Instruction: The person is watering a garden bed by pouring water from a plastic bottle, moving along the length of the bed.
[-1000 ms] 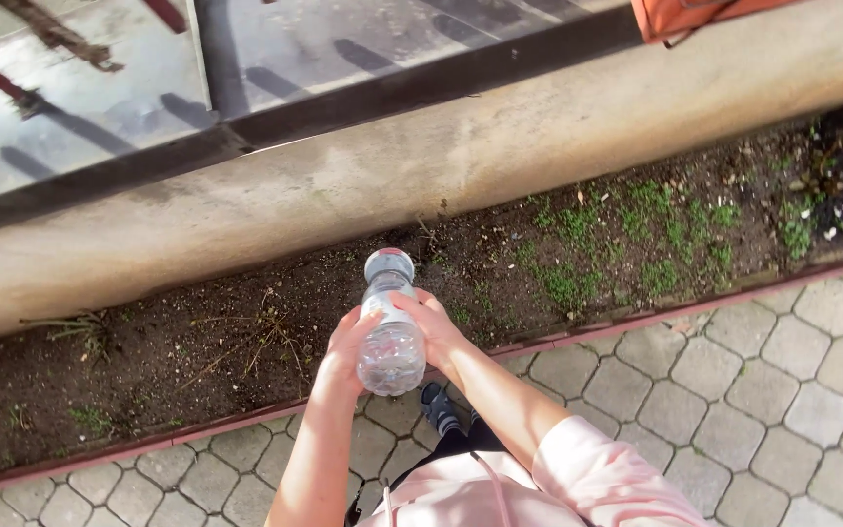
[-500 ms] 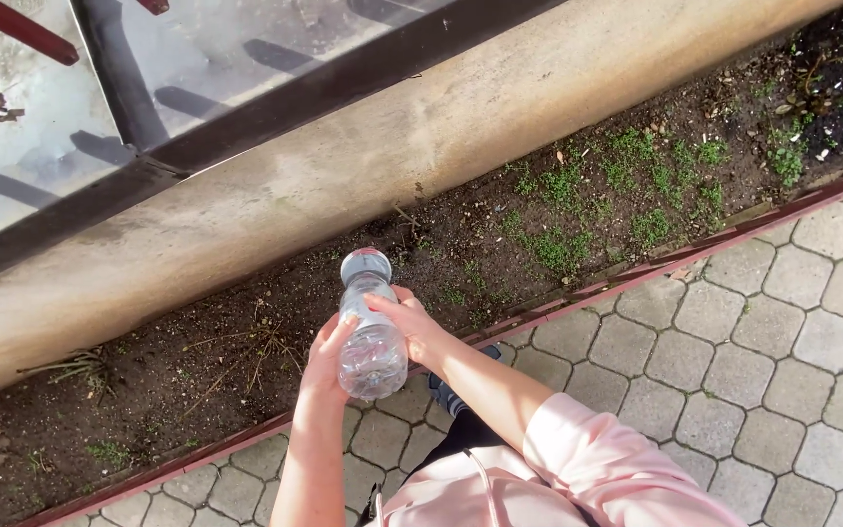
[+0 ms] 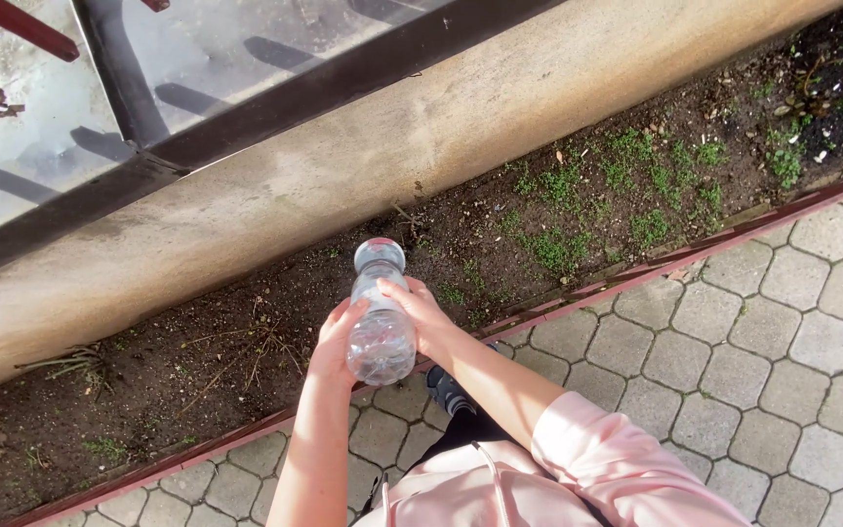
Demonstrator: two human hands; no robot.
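Both hands, left hand (image 3: 336, 337) and right hand (image 3: 424, 317), fingers wrapped round clear plastic bottle (image 3: 381, 327), tipped neck-down over soil bed (image 3: 246, 351) just beyond fingers

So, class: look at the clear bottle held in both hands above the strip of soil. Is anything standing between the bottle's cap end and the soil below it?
Nothing visible does. The left hand and right hand grip the clear plastic bottle on its sides, and its cap end points toward bare soil by the concrete wall.
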